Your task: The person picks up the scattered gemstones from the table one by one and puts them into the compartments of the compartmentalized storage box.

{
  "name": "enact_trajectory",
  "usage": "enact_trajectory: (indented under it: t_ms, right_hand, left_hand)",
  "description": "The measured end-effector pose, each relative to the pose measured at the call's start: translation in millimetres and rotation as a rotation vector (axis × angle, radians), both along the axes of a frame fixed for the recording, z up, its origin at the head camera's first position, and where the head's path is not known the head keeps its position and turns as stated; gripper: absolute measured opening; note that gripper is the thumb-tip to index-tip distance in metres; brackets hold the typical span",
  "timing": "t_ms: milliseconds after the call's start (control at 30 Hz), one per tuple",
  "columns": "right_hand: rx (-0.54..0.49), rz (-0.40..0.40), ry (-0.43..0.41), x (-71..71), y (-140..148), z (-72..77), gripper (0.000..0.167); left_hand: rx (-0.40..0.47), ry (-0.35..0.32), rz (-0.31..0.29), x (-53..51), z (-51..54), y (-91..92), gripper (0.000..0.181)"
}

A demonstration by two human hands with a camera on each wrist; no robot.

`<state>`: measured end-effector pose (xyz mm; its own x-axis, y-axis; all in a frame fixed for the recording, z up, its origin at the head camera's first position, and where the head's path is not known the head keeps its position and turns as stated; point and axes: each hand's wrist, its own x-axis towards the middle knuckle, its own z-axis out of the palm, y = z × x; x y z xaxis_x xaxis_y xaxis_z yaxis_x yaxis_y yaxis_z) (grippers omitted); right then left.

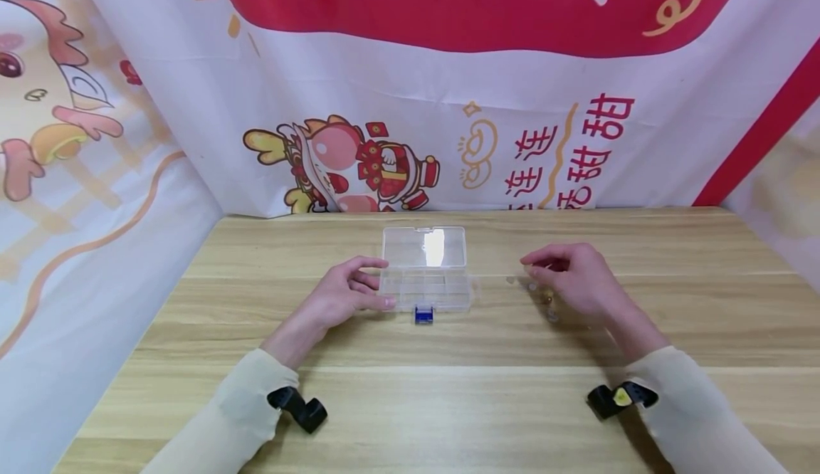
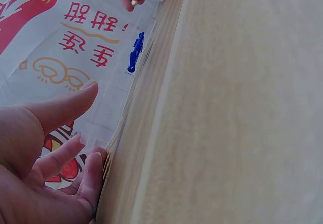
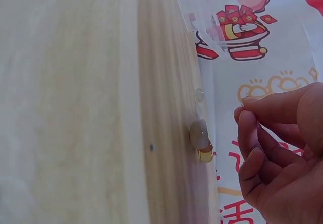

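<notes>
Touching the clear box point(image 1: 433, 292) at its nine o'clock end, the left hand point(image 1: 346, 292) has thumb and fingers spread, with the lid point(image 1: 403, 246) open at twelve and a blue latch point(image 1: 423, 314) at six. At three o'clock from the box, the right hand point(image 1: 579, 278) pinches a tiny pale piece point(image 2: 133, 2); between seven and nine o'clock from that hand, a gold piece point(image 3: 205, 156) and small clear pieces point(image 3: 198, 134) lie on the table point(image 1: 410, 403).

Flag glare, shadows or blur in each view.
Head: bright glare on the clear lid, soft shadow beneath the right sleeve; left wrist: near part of the table blurred, grain washed out; right wrist: table foreground similarly soft.
</notes>
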<state>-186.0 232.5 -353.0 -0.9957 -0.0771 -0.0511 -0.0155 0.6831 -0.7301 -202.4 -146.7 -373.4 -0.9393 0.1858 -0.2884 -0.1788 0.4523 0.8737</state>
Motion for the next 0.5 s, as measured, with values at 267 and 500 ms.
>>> enact_trajectory:
  t_ms: [267,500]
  right_hand:
    - [-0.019,0.0,-0.02,1.6,-4.8,-0.9,0.026]
    - [-0.053,0.02,-0.032,2.4,-9.7,-1.1,0.026]
  left_hand:
    - [-0.004,-0.016,0.006,0.1,-0.8,0.3,0.067]
    - [-0.003,-0.012,0.002,0.0,-1.5,-0.3,0.068]
